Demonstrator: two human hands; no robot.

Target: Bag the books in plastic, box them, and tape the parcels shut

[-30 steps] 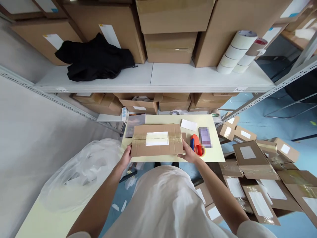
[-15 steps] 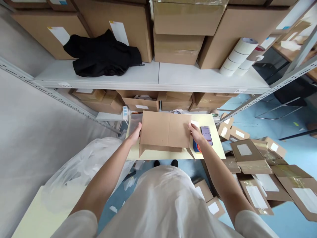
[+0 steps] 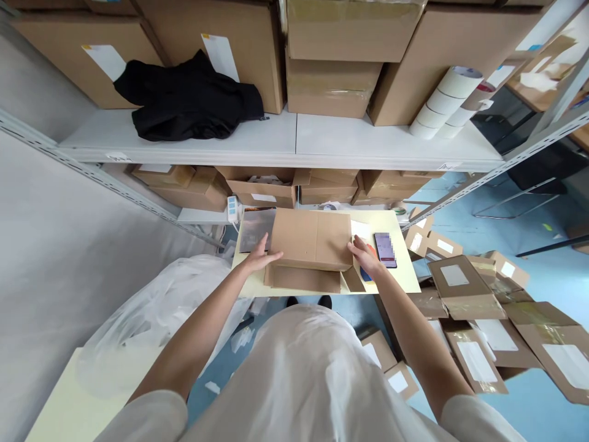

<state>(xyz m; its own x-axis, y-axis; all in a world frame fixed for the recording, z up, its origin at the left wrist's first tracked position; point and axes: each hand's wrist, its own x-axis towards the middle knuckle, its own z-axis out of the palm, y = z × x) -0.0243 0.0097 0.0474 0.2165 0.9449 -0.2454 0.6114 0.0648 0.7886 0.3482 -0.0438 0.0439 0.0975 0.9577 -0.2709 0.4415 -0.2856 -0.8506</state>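
Note:
A brown cardboard box (image 3: 311,239) lies on the pale yellow tabletop (image 3: 401,283), with loose flaps (image 3: 304,279) spread toward me. At its left side is my left hand (image 3: 258,256), thumb and fingers spread apart, the thumb reaching across the near left corner. My right hand (image 3: 366,256) is at the box's right edge with its thumb and fingertips closed on the cardboard there. Just right of that hand lies a phone (image 3: 385,250) with a lit screen. A blue and orange tape roll (image 3: 365,274) is partly hidden beneath the right hand. Behind my left hand lies a clear plastic sheet or bag (image 3: 256,228).
A grey shelf (image 3: 257,147) spans above the table, carrying boxes, a black garment (image 3: 191,98) and white rolls (image 3: 446,101). Flattened and opened cartons (image 3: 478,331) lie on the floor at right. A plastic bag (image 3: 161,307) bulges at left.
The box has tipped so its near flaps show more and rest on the table. My left hand has loosened, its fingers spreading. The right hand stays at the right edge.

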